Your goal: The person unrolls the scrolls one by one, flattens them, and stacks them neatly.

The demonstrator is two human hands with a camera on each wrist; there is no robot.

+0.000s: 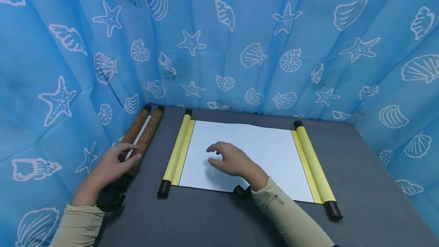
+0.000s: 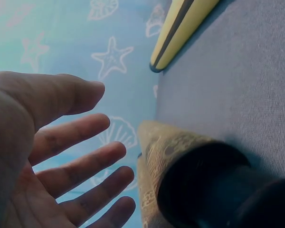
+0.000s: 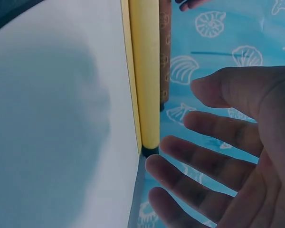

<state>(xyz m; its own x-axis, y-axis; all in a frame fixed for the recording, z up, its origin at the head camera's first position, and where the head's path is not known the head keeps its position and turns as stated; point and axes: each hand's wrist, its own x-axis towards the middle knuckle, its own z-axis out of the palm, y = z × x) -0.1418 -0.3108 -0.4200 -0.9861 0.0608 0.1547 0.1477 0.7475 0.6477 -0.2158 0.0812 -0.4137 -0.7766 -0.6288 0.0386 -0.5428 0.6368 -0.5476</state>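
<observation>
A scroll with a white sheet (image 1: 267, 151) lies unrolled between its left yellow roller (image 1: 178, 146) and right yellow roller (image 1: 313, 163), both with dark end knobs. Over the left part of the sheet hovers my right hand (image 1: 231, 159), fingers loosely bent and holding nothing. To the left is a brown patterned scroll (image 1: 149, 130), its two rollers side by side with a narrow white strip between them. My left hand (image 1: 114, 163) is above its near part. In the left wrist view that hand's fingers are spread and apart from the brown scroll (image 2: 164, 142).
A grey tabletop (image 1: 192, 220) carries both scrolls. Blue curtain (image 1: 205, 60) with white shells and starfish stands along the back and both sides, close by the brown scroll. Dark wrist-worn devices (image 1: 111, 199) hang under the wrists.
</observation>
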